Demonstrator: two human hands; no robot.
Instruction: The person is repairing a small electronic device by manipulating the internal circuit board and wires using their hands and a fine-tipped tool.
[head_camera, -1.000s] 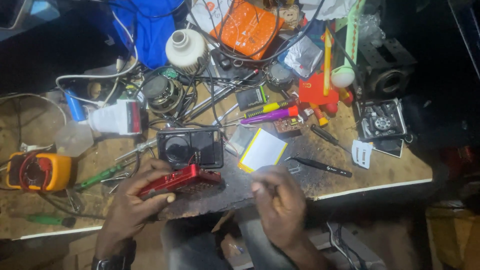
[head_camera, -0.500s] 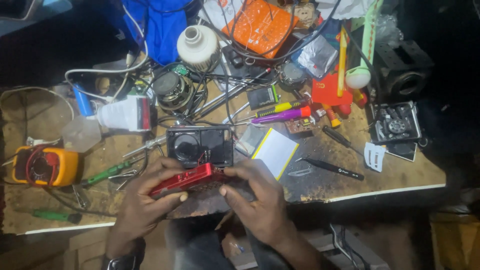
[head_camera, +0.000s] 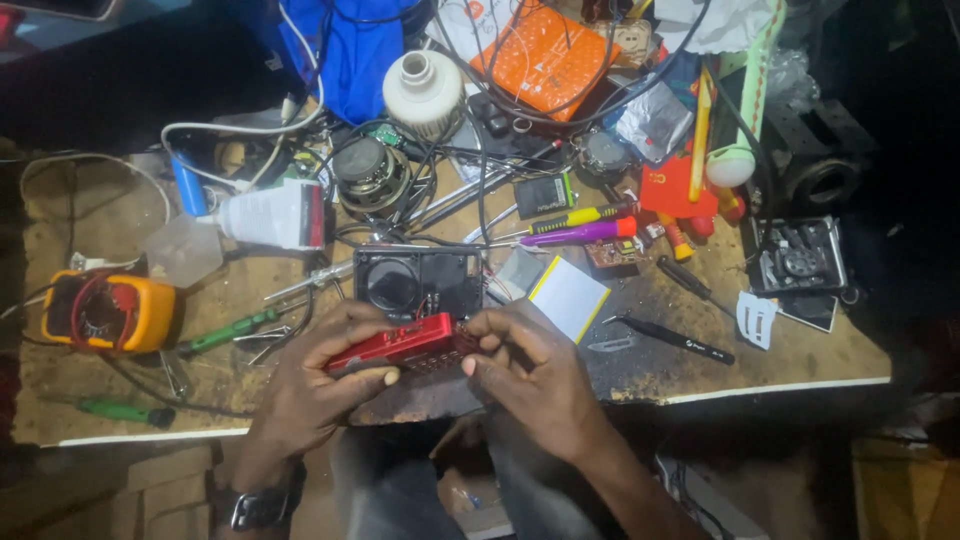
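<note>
Centrally, the left hand (head_camera: 320, 385) and right hand (head_camera: 530, 375) clamp opposite ends of the red radio casing (head_camera: 400, 347), long axis left-right.

Two hands work at the tabletop (head_camera: 800, 372): the left hand (head_camera: 315, 385) and the right hand (head_camera: 530, 375). Between them is one red case (head_camera: 400, 347). Behind it lies one black speaker panel (head_camera: 415, 282). There are two green-handled screwdrivers (head_camera: 225, 332), (head_camera: 120, 410), one yellow-handled screwdriver (head_camera: 575, 217), one purple-handled one (head_camera: 575, 234), one yellow meter (head_camera: 110, 310), one round loose speaker (head_camera: 365, 175), one white bottle (head_camera: 425, 92), one orange box (head_camera: 545, 55) and one black pen (head_camera: 675, 340).
</note>
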